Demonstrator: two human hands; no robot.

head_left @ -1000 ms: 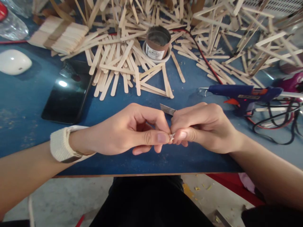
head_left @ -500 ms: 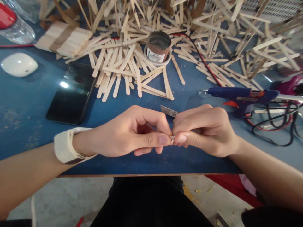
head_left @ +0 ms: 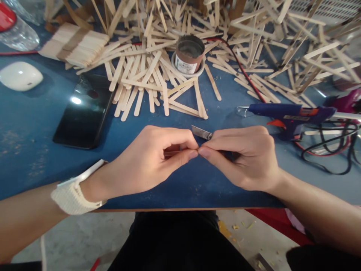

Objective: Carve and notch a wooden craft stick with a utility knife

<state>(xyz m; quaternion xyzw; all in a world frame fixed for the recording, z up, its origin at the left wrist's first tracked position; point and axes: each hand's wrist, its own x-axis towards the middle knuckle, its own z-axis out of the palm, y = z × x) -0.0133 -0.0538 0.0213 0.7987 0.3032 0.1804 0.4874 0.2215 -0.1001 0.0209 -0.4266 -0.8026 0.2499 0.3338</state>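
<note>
Thumb and forefinger of my left hand are pinched together on a thin wooden craft stick, part of which shows edge-on inside the curl of the fingers. My right hand pinches at the same spot, its thumb and fingertip meeting the left fingertips. The stick's far end is hidden by the fingers. Beside the right knuckles a metal blade points out to the left; whatever it is fixed to is hidden behind the hand.
Loose craft sticks spread across the blue table, near a banded stick bundle. A brown pot stands among them. A phone and white mouse lie left; a blue glue gun and black cable lie right.
Both hands have turned and come up slightly, with fingertips now meeting closer together. My left wrist has rolled, and a length of the stick now shows within the left hand.
</note>
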